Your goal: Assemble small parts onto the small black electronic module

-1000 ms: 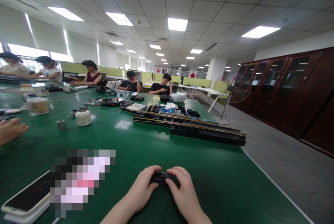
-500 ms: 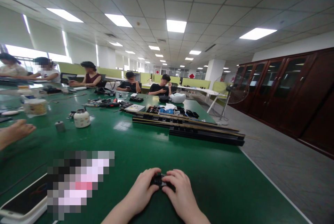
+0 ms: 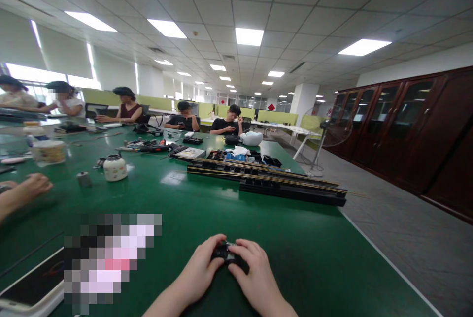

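Note:
Between my hands, low in the middle of the head view, is a small black part (image 3: 229, 254) with a shiny lighter patch on top. My left hand (image 3: 203, 264) closes on its left end, thumb in front and fingers behind. From the other side my right hand (image 3: 253, 267) grips it, with fingertips on its top and the thumb at the near edge. The fingers cover much of the part, so its exact kind cannot be made out. It is at or just above the green table (image 3: 177, 231).
Left of my arms lie a phone (image 3: 33, 280) and a pixelated bright area. A co-worker's hand (image 3: 35, 189) rests at the left edge. Farther off are a white jar (image 3: 115, 168), a metal cylinder (image 3: 84, 179) and long black rails (image 3: 291, 196) with thin rods. Several people sit beyond.
The fingers of both hands have shifted slightly on the black part, and more of its shiny top shows. The co-worker's hand at the left has moved a little.

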`<state>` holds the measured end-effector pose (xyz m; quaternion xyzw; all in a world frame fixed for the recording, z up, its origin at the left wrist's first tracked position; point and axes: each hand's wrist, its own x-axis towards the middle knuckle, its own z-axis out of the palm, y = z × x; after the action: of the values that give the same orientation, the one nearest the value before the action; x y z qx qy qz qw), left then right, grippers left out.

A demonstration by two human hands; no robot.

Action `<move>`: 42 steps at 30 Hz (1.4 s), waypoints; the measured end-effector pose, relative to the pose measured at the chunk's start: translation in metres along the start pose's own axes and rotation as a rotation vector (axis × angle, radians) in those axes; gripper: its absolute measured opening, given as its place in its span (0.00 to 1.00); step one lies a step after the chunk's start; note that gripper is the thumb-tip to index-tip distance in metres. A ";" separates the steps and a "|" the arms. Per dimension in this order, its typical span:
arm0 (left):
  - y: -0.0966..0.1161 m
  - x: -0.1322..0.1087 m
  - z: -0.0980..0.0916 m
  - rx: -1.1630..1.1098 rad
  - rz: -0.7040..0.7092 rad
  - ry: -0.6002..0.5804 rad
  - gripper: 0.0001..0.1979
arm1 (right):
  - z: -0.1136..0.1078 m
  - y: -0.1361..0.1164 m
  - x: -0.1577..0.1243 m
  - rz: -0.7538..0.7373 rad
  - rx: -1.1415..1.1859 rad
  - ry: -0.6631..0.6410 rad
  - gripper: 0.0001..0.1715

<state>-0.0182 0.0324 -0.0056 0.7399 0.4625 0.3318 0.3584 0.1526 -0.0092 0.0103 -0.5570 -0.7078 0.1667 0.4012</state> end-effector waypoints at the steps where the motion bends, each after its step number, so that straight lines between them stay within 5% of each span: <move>1: 0.000 0.000 0.000 -0.016 0.001 0.004 0.21 | 0.000 0.000 0.000 0.007 0.015 0.007 0.20; 15: 0.004 0.002 -0.003 -0.224 0.036 -0.059 0.26 | -0.003 -0.002 0.000 0.009 0.058 0.023 0.12; 42: 0.003 0.002 -0.001 -0.270 0.063 -0.027 0.21 | -0.001 -0.001 0.000 -0.018 0.144 0.112 0.19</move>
<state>-0.0169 0.0333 -0.0029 0.7035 0.3854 0.3920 0.4503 0.1522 -0.0093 0.0119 -0.5288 -0.6753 0.1823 0.4808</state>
